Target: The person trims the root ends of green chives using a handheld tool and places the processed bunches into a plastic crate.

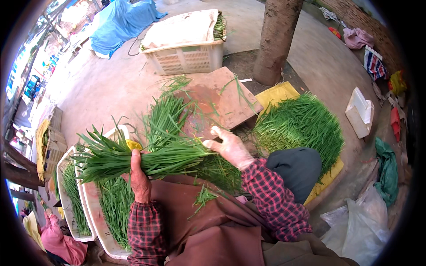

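Left hand (140,184) clasped round a bunch of greens (179,162), right hand (233,150) unclenched at the stem ends

Head view, the only one. Left fingers wrap the bunch near its middle, thumb uppermost; leaves fan out left, stems run right. Right thumb and forefinger stand apart, nothing seen between them. Thumb tip close to the stems; cannot tell if it touches. Bunch lies across the front of the body, just beyond the brown apron (191,217), on the near side of a low board (222,95). Small yellow thing (134,145) beside the left thumb, kind unclear.

Loose heap (164,119) just beyond the bunch, at the board's left. Larger pile (306,128) to the right, on a yellow sheet (277,94). Near left, a white crate (92,195) with more greens in it. Clippings (204,196) on the apron.

Risks, as judged: left hand seems to bear most of the weight. Slack fingers could let stems slip out of line or drop onto the apron. Too hard a squeeze could bruise the leaves. Leaf tips overhang the crate, so a leftward swing might catch its rim. Heap sits so near that stray leaves could tangle into the bunch.
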`<state>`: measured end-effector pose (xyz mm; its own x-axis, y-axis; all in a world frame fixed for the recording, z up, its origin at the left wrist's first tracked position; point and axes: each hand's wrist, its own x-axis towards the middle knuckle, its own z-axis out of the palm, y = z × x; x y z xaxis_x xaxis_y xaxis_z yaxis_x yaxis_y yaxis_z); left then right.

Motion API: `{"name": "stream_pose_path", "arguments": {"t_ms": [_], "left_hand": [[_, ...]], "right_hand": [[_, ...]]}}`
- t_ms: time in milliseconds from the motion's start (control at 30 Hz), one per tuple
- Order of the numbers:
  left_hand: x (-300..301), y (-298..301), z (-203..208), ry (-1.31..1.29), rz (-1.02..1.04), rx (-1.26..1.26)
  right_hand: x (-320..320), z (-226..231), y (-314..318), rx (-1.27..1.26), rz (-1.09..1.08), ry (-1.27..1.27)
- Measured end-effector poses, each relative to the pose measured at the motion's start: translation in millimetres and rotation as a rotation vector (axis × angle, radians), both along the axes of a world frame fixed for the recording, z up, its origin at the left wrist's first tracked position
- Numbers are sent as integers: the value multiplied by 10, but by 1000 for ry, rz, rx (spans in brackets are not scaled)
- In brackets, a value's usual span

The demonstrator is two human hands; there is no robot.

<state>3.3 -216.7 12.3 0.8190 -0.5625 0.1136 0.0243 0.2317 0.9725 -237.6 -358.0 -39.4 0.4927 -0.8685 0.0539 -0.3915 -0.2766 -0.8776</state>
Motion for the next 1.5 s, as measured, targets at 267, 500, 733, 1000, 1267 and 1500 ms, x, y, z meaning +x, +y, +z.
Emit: {"name": "stream_pose_path", "arguments": {"t_ms": [267, 500, 733, 1000, 1267, 1500], "left_hand": [[-71, 40, 122, -67, -55, 48], [207, 161, 28, -65, -70, 47], [275, 119, -34, -82, -156, 43], [300, 52, -105, 176, -183, -72], [459, 58, -204, 246, -302, -169], [282, -39, -157, 200, -338, -148]], "right_hand": [[290, -365, 164, -348, -5, 246], [-424, -1099, 68, 82, -156, 734], [182, -81, 347, 386, -26, -163], [275, -576, 585, -236, -363, -94], [-110, -313, 379, -270, -120, -118], [476, -52, 451, -778, 11, 172]]}}
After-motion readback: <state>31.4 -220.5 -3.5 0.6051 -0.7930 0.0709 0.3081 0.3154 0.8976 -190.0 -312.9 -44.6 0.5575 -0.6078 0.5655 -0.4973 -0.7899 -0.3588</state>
